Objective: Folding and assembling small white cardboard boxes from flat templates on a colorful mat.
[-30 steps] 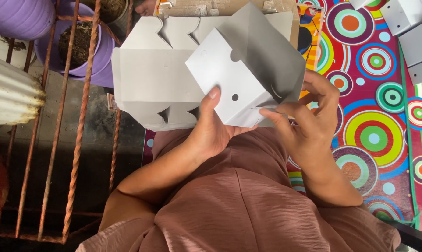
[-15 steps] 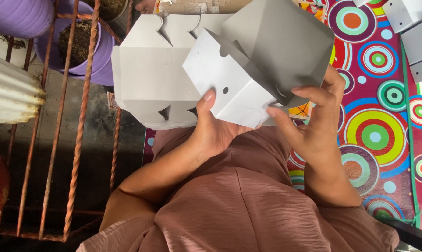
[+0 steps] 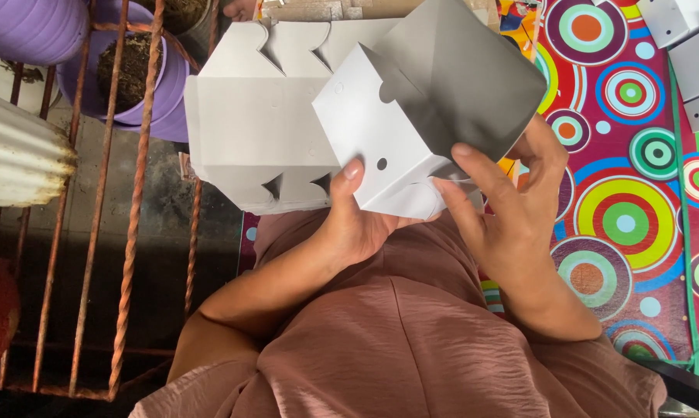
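Observation:
I hold a white cardboard box blank (image 3: 396, 131), partly folded into a box shape, above my lap. My left hand (image 3: 357, 220) grips its lower left side, the thumb pressed near a small round hole. My right hand (image 3: 508, 209) holds the lower right corner, fingers on the grey inner flap. Behind it lies a stack of flat white box blanks (image 3: 249, 131) with notched edges.
A mat with bright concentric circles (image 3: 628, 217) covers the floor to the right. More white folded boxes (image 3: 693, 54) sit at the top right. A rusty metal railing (image 3: 125, 193) and purple flower pots (image 3: 125, 77) stand on the left.
The box has tilted and shifted slightly in my hands. My right hand moved from gripping the flap edge to pressing its fingers over the lower right corner.

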